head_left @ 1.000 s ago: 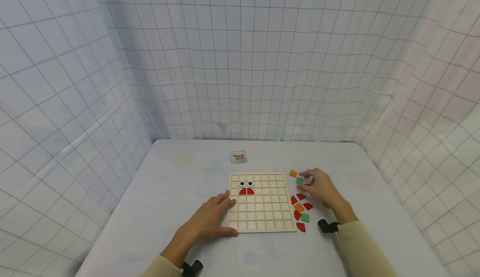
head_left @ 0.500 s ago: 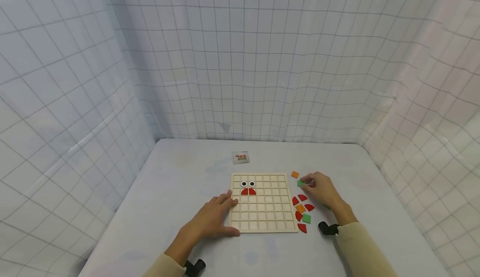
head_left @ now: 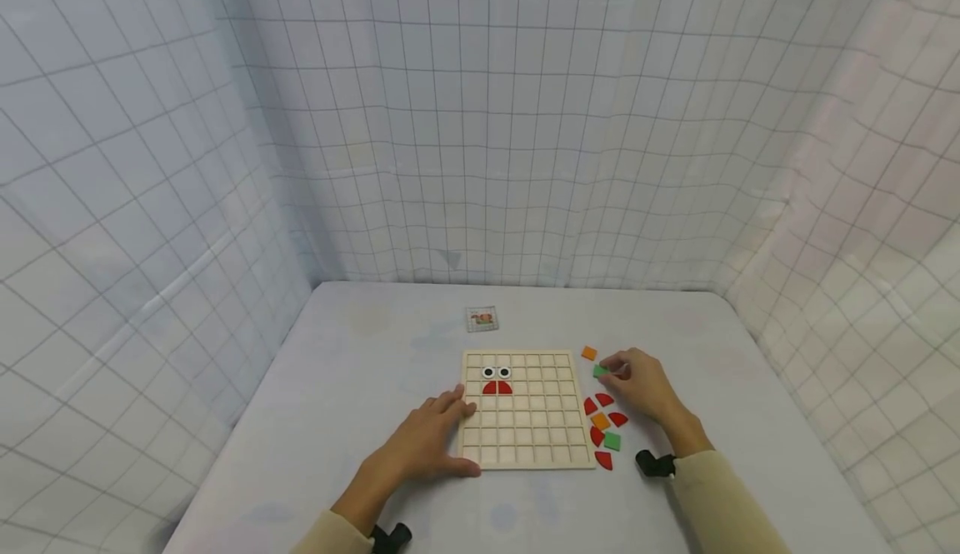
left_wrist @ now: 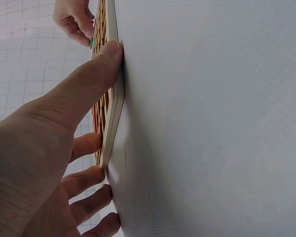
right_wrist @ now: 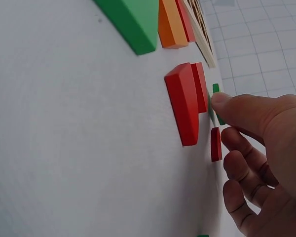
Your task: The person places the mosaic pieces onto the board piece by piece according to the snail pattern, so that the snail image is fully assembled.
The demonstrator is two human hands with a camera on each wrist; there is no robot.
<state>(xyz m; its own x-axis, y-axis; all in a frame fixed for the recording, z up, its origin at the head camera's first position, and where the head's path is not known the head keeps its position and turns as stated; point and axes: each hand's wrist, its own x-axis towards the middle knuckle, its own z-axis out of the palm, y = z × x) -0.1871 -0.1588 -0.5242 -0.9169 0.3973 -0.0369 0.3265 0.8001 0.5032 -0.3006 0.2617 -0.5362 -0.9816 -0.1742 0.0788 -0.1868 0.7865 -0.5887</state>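
My right hand (head_left: 645, 386) pinches a green square tile (head_left: 599, 371) between thumb and fingertips, to the right of a pale wooden grid board (head_left: 529, 426). In the right wrist view the thumb lies against the edge of that green tile (right_wrist: 217, 91). Along the board's left side rests my left hand (head_left: 424, 444), fingers spread over the rim and thumb at the near corner. The left wrist view shows the thumb on the board's edge (left_wrist: 117, 101). Two round eye tiles (head_left: 497, 372) and two red quarter-circle tiles (head_left: 497, 388) sit in the upper left of the grid.
Several red quarter-circle tiles (head_left: 603, 460) lie right of the board, among an orange square tile (head_left: 600, 421) and a green square tile (head_left: 612, 441). Another orange tile (head_left: 589, 353) lies farther back. Behind the board is a small picture card (head_left: 482, 318). Checked cloth walls (head_left: 495, 121) enclose the table.
My right hand has closed its fingers and thumb on the green tile, after being spread around it a second ago. The left hand stays at the board's edge.
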